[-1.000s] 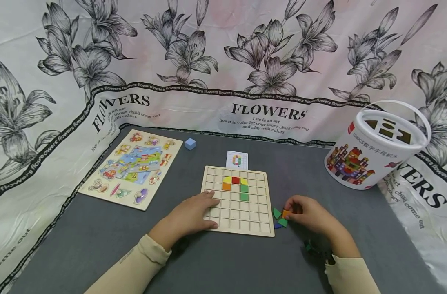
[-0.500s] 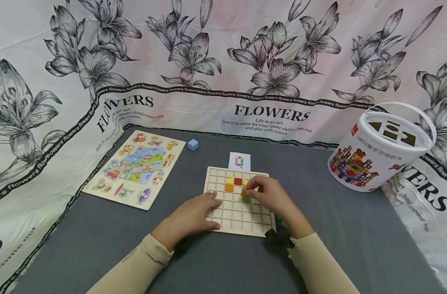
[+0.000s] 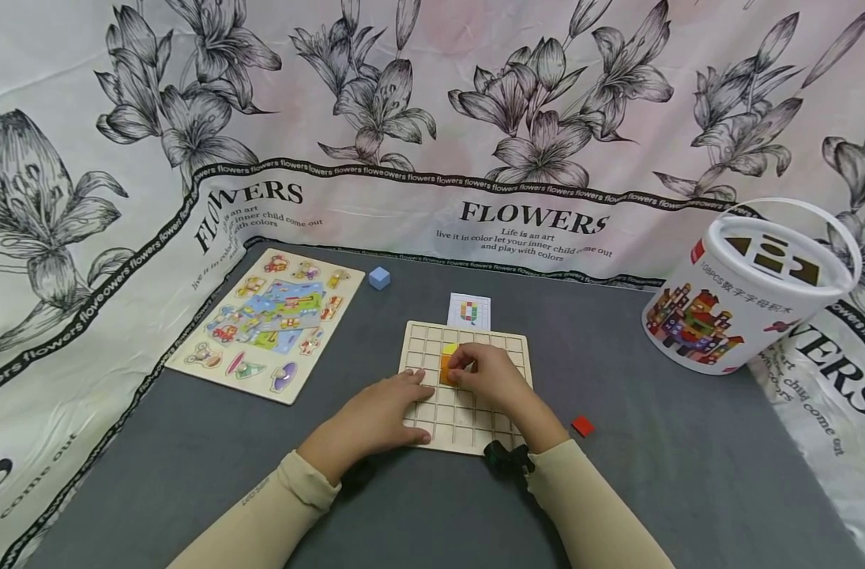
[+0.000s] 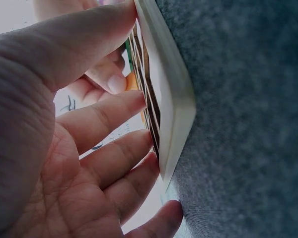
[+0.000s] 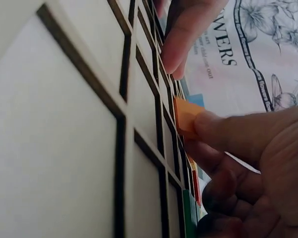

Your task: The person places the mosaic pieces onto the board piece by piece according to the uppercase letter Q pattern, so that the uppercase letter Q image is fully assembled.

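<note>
A light wooden grid board [image 3: 468, 438] lies on the grey table. My left hand [image 3: 375, 412] rests along its left edge, fingers extended onto the grid and thumb at the near corner. Between thumb and fingers my right hand [image 3: 492, 381] pinches an orange square tile [image 5: 187, 118], held against the board in the left part of the grid. Just beyond it sits another orange tile [image 3: 445, 361], then a yellow piece [image 3: 449, 348]. The right hand hides the other placed pieces in the head view; green [image 5: 189, 213] and red [image 5: 196, 186] tile edges show in the right wrist view.
A pattern card [image 3: 469, 310] touches the board's far edge. A red square tile [image 3: 583, 426] lies right of the board. Further out are a picture puzzle board [image 3: 212, 371], a blue cube [image 3: 379, 278] and a white bucket [image 3: 723, 316].
My right hand has carried the orange tile from the pile right of the board leftward across the grid. The red tile has come into sight. My left hand has stayed on the board's edge.
</note>
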A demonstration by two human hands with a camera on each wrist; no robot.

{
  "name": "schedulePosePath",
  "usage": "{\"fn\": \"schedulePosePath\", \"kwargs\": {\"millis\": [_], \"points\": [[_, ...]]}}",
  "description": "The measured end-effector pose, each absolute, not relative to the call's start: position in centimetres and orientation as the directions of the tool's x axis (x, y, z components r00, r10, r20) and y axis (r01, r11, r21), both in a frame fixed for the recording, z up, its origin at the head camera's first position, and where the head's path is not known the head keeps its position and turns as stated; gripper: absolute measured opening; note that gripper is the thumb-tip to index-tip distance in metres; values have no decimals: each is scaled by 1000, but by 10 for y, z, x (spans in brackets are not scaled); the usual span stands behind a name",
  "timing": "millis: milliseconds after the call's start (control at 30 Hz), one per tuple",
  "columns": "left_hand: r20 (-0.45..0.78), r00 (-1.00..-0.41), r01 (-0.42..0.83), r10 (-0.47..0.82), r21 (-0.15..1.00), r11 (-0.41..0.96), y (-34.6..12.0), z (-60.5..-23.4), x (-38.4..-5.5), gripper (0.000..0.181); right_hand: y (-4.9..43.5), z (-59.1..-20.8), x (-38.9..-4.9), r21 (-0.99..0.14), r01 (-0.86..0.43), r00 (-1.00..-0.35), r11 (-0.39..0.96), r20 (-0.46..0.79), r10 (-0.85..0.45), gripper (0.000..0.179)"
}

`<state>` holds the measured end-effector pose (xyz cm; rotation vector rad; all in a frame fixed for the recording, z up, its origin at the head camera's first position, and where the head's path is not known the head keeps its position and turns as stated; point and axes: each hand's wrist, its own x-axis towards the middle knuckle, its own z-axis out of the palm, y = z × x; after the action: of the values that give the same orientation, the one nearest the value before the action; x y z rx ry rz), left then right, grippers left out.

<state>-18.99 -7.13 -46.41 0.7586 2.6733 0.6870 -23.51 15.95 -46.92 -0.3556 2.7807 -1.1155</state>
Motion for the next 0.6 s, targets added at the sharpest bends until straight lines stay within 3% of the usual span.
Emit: {"fn": "schedulePosePath", "kwargs": {"millis": [600], "points": [[-125,-821,432,558,502,749,-71,-462,-190,70,161,-463,-231,-638,-270,-942,722,20,-335,4]]}}
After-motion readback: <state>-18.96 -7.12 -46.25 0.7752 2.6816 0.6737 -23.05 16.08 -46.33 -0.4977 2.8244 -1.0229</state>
